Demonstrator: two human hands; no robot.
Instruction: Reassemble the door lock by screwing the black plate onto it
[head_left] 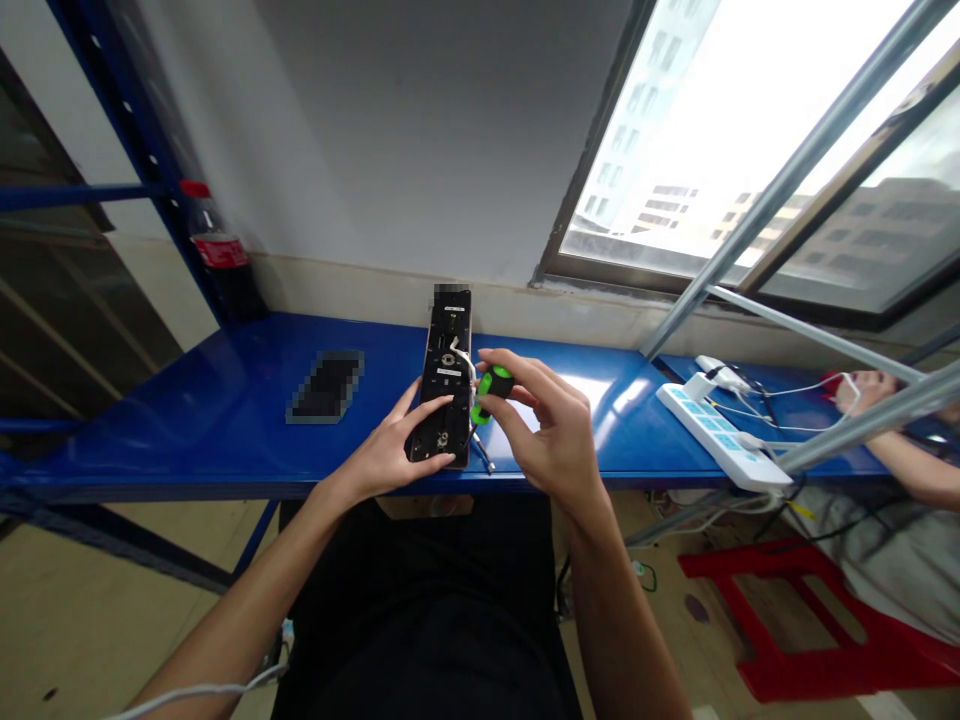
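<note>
A long black device panel (437,385) with circuit parts and small white labels stands on the blue bench in front of me. My left hand (397,440) lies along its left side and lower part, thumb and fingers spread across its face. Between the fingertips of my right hand (551,420) is a screwdriver (484,408) with a green and black handle. Its shaft points down toward the panel's lower right edge; whether the tip touches a screw is too small to tell. A white cable (460,350) curves from the panel, and a loose cable end (489,464) shows below the screwdriver.
On the blue bench (225,430), a pixelated dark object (326,388) lies at left and a cola bottle (217,250) stands in the corner. At right are a white power strip (724,437), cables, a metal post (787,150) and another person's hand (866,390).
</note>
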